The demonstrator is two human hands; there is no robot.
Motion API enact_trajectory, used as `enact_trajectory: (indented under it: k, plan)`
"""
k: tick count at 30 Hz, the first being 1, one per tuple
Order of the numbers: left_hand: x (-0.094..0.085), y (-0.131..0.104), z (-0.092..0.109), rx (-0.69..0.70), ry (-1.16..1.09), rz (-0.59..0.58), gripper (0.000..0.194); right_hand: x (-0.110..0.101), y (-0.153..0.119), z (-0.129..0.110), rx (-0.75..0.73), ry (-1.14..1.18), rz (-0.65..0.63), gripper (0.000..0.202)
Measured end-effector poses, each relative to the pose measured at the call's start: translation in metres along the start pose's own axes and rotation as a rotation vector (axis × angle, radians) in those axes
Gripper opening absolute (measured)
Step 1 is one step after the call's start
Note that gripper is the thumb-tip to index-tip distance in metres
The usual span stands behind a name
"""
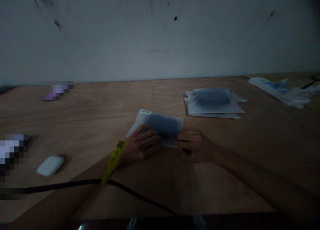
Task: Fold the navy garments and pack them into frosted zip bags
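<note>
A translucent bag with a dark item inside (166,123) lies near the middle of the wooden table. My left hand (147,143) rests over its lower left part, fingers curled down on it. At the bag's lower right edge is my right hand (190,144), its fingers closed on the bag. A small label shows at the bag's upper left corner. Behind and to the right sits a stack of similar bags (212,102).
A white rounded case (51,165) lies at the left. A black cable (140,195) with a yellow tag (113,161) crosses in front. White and blue plastic wrapping (282,90) is at the far right. Blurred items lie at the left, and a wall (125,40) stands behind.
</note>
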State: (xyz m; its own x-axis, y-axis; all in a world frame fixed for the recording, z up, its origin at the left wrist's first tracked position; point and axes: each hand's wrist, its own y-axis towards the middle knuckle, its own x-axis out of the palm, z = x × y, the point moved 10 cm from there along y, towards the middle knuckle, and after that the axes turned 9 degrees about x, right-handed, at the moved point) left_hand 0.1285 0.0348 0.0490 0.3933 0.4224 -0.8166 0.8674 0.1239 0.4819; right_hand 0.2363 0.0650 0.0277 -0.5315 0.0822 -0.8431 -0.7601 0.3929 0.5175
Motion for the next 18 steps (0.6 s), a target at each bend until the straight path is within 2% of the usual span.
enact_trajectory:
  k: [5, 10, 18]
  plan:
    - [-0.006, -0.004, -0.007, 0.031, -0.015, 0.01, 0.008, -0.012, 0.0, 0.009, 0.048, -0.062, 0.047, 0.022]
    - [0.0, -0.015, -0.013, 0.058, -0.055, -0.048, 0.013, -0.016, 0.001, 0.022, 0.123, -0.182, 0.061, 0.023]
    - [0.002, -0.032, -0.026, 0.046, -0.096, -0.081, 0.02, -0.027, -0.002, 0.038, 0.207, -0.217, 0.131, 0.023]
